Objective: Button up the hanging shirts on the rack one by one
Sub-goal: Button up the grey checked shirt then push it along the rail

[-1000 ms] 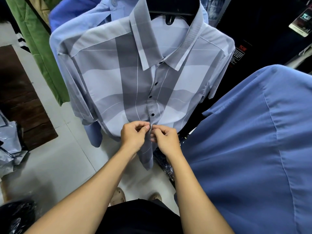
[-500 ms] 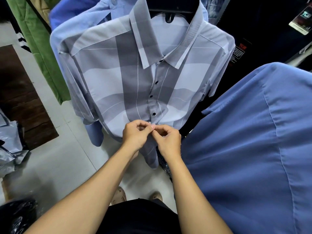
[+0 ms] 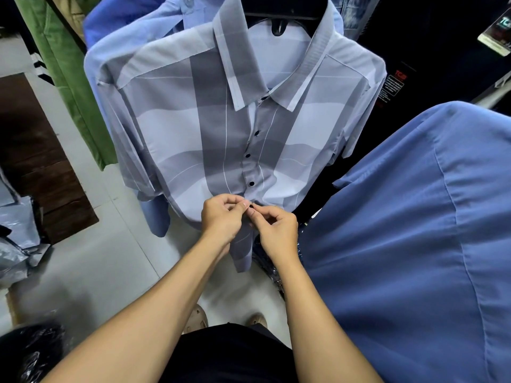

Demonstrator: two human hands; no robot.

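Button (image 3: 251,207) lying between my pinching left hand (image 3: 221,217) and right hand (image 3: 273,230), on the grey-and-white striped fabric shirt's (image 3: 193,139) near-running placket.

Grey-and-white plaid shirt (image 3: 193,139) hanging on black hanger (image 3: 279,12), centre frame, three dark buttons (image 3: 247,155) showing closed along placket. Left hand (image 3: 221,219) and right hand (image 3: 273,230) meeting at lower placket, fingertips pinching fabric around small dark button (image 3: 251,207). Blue shirt (image 3: 414,230) hanging near right; green garment (image 3: 60,78) far left.
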